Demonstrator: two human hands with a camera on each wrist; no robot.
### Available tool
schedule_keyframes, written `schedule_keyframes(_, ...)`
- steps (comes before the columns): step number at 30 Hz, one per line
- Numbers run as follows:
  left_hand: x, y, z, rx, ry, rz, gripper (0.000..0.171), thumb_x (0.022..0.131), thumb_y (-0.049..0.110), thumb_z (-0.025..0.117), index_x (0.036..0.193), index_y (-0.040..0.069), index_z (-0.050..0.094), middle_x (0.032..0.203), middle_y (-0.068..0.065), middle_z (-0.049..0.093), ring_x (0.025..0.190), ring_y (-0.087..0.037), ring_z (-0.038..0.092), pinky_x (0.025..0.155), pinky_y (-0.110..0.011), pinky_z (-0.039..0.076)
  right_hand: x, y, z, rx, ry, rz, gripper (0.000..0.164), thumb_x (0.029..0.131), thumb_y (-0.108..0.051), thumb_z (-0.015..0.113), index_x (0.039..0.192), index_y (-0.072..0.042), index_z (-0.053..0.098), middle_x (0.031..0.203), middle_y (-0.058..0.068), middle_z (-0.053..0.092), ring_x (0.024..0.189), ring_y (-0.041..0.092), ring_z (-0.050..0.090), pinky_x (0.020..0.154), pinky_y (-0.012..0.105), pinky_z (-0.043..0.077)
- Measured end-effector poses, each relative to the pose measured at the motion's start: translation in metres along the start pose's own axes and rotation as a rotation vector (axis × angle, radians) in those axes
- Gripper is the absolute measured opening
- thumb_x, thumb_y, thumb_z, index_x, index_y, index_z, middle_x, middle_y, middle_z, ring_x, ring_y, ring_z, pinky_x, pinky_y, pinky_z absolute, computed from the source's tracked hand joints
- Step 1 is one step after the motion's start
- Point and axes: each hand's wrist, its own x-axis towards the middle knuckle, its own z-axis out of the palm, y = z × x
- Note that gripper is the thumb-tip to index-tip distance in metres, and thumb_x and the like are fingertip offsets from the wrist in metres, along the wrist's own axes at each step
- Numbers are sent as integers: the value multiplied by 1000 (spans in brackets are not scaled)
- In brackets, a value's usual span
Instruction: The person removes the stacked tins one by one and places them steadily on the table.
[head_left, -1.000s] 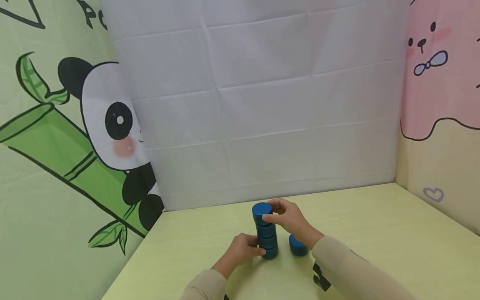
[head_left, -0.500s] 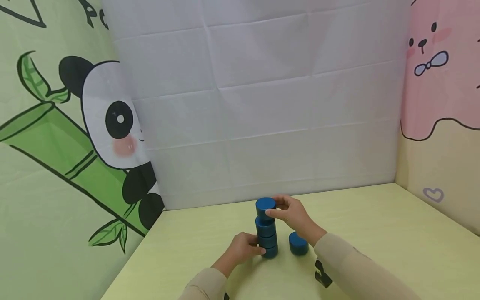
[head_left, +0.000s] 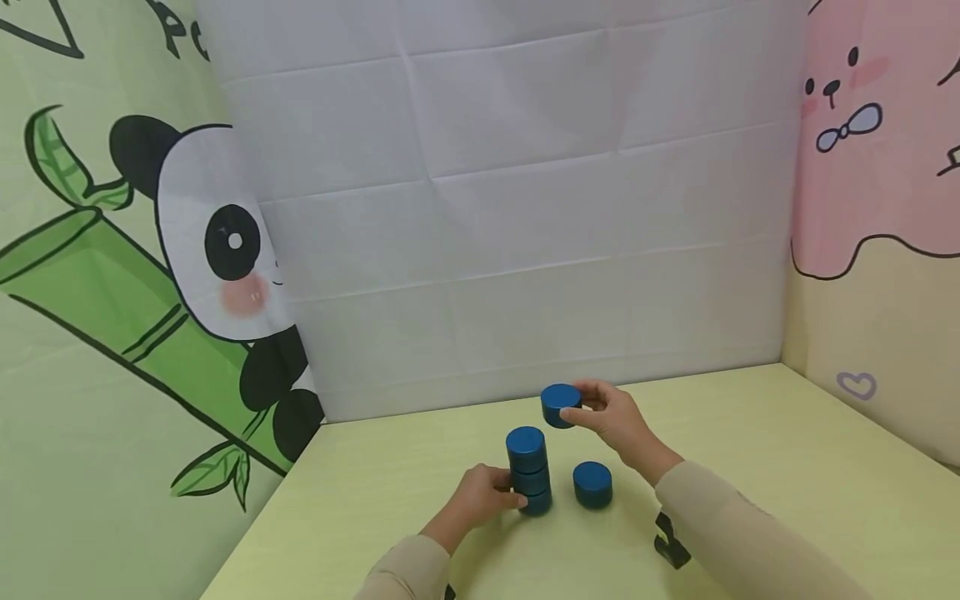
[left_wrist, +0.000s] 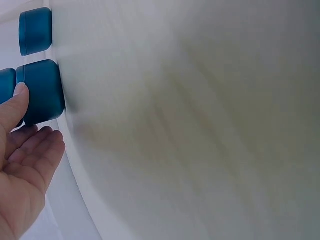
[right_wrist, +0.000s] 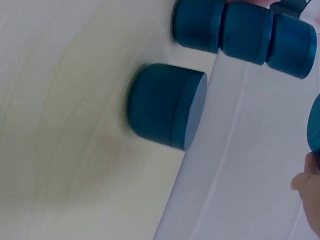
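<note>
Three small blue round tins with lids form an upright stack point(head_left: 527, 454) on the table. My left hand point(head_left: 477, 497) holds the stack low down, thumb on the near side and fingers round the left and back. Up to the right of the stack, my right hand point(head_left: 618, 419) pinches another blue tin point(head_left: 558, 404) between thumb and fingers, clear of the stack. A single blue tin point(head_left: 592, 487) stands on the table just right of the stack. The right wrist view shows this lone tin point(right_wrist: 160, 107) large, with its lid seam visible.
The pale yellow table point(head_left: 750, 467) ends at a white cloth backdrop point(head_left: 525, 208) behind the tins. Printed cloths with a panda point(head_left: 217, 233) and a pink figure point(head_left: 870, 167) hang at the left and right sides.
My right hand has lifted the top tin off the stack and carried it up and to the right. The stack is now three tins high. My left hand has stayed on it.
</note>
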Motion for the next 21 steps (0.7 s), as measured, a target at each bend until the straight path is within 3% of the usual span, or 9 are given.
schedule_keyframes(14,-2,-3,-1,-4,-1,40,39,77,17,75,111,-1,66,105,-17,68,100,-33,63,83,-47,51,-9,26,-31,-19,78,43,57,83,-28,70,128,0,48,115,14,59,101,20,58,90,36,48)
schedule_keyframes(21,-4,0,-2,-13,-1,43,40,78,17,75,112,-1,65,106,-18,67,102,-34,62,85,-48,50,-16,33,-39,-36,104,61,57,84,-28,69,128,1,47,115,15,59,102,20,58,92,38,47)
